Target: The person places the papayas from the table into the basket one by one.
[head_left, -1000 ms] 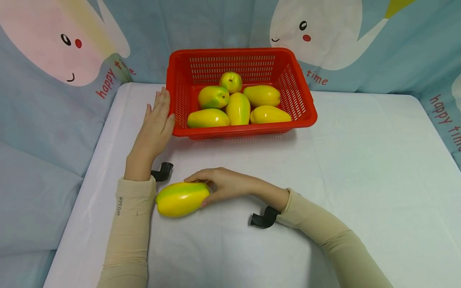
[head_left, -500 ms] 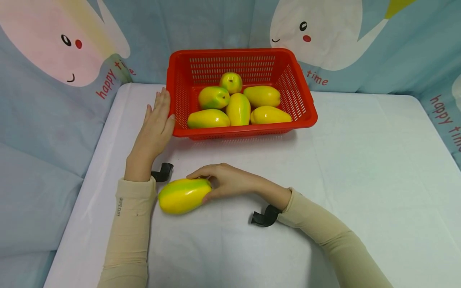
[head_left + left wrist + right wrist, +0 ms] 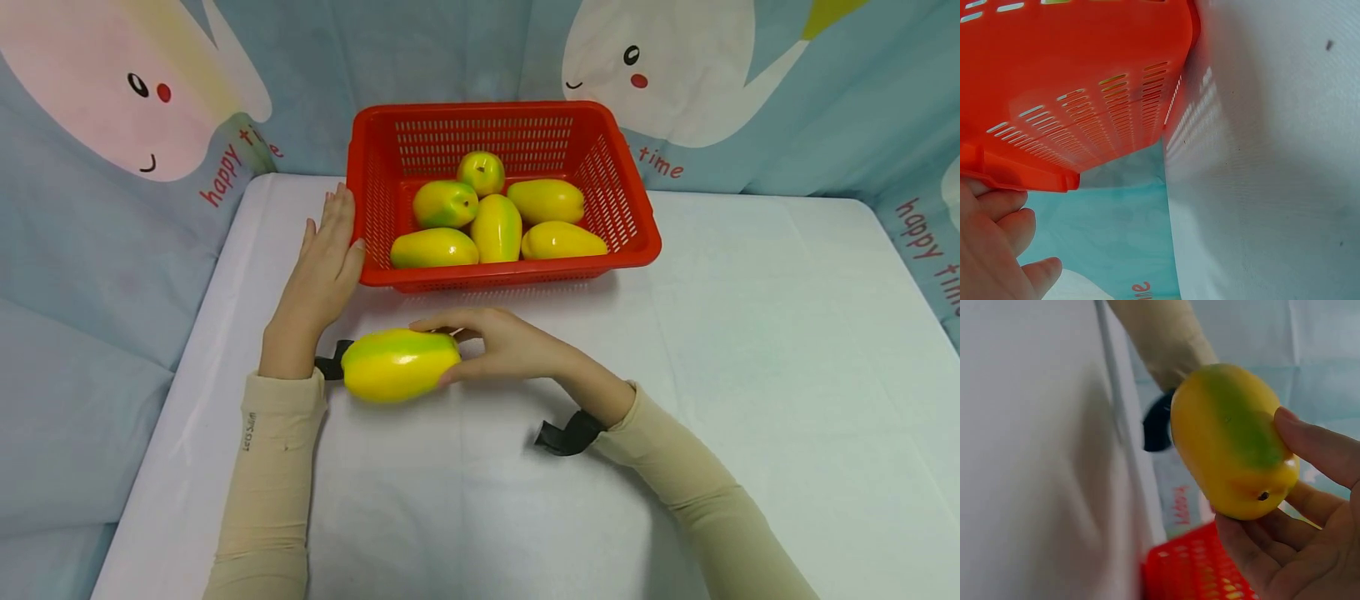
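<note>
My right hand [image 3: 510, 343] grips one end of a glossy yellow papaya [image 3: 393, 367] with a green streak, thumb on the near side and fingers on the far side. In the right wrist view the papaya [image 3: 1229, 437] is raised off the white table, its dark stem spot facing the palm. A red plastic basket [image 3: 517, 274] stands at the back, with several more papayas [image 3: 497, 227] lying in it. My left hand [image 3: 318, 262] rests with extended fingers along the basket's left rim. The left wrist view has its fingers [image 3: 1016, 228] right at that rim.
A white cloth covers the table [image 3: 750, 375]. Behind and to the left hangs a blue curtain [image 3: 450, 50] with cartoon whales. Black wrist mounts [image 3: 570, 433] stick out from both sleeves, and the held papaya partly covers the left one.
My right hand has lifted the papaya and carried it toward the basket and slightly right. The left hand and the basket have stayed in place.
</note>
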The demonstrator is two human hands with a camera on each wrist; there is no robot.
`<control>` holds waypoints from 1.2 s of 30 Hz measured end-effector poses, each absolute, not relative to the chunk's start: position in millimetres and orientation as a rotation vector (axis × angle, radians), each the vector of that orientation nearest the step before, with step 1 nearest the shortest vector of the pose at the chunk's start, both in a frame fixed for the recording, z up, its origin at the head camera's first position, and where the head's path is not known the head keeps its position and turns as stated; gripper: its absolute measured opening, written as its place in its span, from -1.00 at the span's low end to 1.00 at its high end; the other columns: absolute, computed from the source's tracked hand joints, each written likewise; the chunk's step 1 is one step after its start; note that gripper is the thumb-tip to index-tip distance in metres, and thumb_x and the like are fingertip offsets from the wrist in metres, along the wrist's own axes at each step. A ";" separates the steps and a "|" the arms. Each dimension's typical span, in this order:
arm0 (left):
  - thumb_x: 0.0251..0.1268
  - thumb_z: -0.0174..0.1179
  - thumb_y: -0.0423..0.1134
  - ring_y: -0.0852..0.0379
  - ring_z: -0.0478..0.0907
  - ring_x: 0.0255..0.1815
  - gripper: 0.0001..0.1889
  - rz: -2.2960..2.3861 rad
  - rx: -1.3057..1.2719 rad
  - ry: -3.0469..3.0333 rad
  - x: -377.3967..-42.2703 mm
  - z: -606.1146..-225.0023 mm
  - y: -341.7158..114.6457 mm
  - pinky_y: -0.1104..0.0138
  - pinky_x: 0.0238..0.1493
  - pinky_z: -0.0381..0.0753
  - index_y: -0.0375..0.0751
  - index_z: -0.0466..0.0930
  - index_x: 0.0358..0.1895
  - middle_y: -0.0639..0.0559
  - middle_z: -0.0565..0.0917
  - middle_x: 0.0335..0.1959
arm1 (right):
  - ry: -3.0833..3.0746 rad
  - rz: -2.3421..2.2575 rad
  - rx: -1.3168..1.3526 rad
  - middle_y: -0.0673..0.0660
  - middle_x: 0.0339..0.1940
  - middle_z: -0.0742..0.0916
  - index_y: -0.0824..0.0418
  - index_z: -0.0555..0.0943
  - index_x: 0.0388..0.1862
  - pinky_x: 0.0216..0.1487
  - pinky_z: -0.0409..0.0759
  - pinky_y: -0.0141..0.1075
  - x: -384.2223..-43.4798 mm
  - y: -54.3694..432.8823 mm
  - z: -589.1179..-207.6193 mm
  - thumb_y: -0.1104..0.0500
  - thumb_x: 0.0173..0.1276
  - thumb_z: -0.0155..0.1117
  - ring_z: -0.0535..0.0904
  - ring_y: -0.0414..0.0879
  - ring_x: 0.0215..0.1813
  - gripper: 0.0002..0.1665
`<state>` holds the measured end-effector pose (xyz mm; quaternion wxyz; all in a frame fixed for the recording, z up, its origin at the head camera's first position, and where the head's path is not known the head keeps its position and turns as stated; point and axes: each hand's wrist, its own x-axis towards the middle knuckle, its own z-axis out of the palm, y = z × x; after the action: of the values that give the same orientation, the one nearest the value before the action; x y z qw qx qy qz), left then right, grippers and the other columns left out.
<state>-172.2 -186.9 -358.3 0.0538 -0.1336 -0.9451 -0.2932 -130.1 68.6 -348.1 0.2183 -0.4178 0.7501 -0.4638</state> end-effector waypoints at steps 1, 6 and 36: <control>0.46 -0.29 -0.12 0.12 -0.32 0.52 -0.36 -0.892 -0.406 -2.871 -172.1 -358.3 -186.9 0.07 0.44 -0.38 -0.19 -0.26 0.50 0.00 -0.18 0.53 | 2.079 -1.310 -1.161 0.04 0.19 0.59 0.24 0.47 0.25 0.15 0.47 -0.31 -131.3 71.5 -345.8 0.21 0.10 0.46 0.49 -0.23 0.11 -0.30; 0.46 -0.29 -0.11 0.12 -0.33 0.52 -0.35 -0.885 -0.395 -2.880 -171.6 -357.6 -186.7 0.08 0.44 -0.39 -0.18 -0.27 0.51 0.01 -0.19 0.53 | 2.127 -1.432 -1.165 0.07 0.19 0.58 0.29 0.46 0.25 0.17 0.46 -0.23 -138.1 87.0 -332.8 0.27 0.10 0.45 0.49 -0.17 0.11 -0.30; 0.46 -0.31 -0.12 0.12 -0.33 0.52 -0.36 -0.902 -0.415 -2.863 -172.5 -359.6 -187.8 0.08 0.44 -0.40 -0.23 -0.25 0.50 -0.03 -0.19 0.53 | 2.315 -1.673 -0.926 0.19 0.18 0.57 0.41 0.46 0.22 0.14 0.50 -0.20 -160.9 132.7 -307.9 0.46 0.08 0.37 0.52 -0.03 0.10 -0.34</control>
<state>-172.5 -187.8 -359.6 0.0557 -0.1366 -0.9434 -0.2972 -160.9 132.7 -307.9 0.0693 -0.3077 0.7692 -0.5558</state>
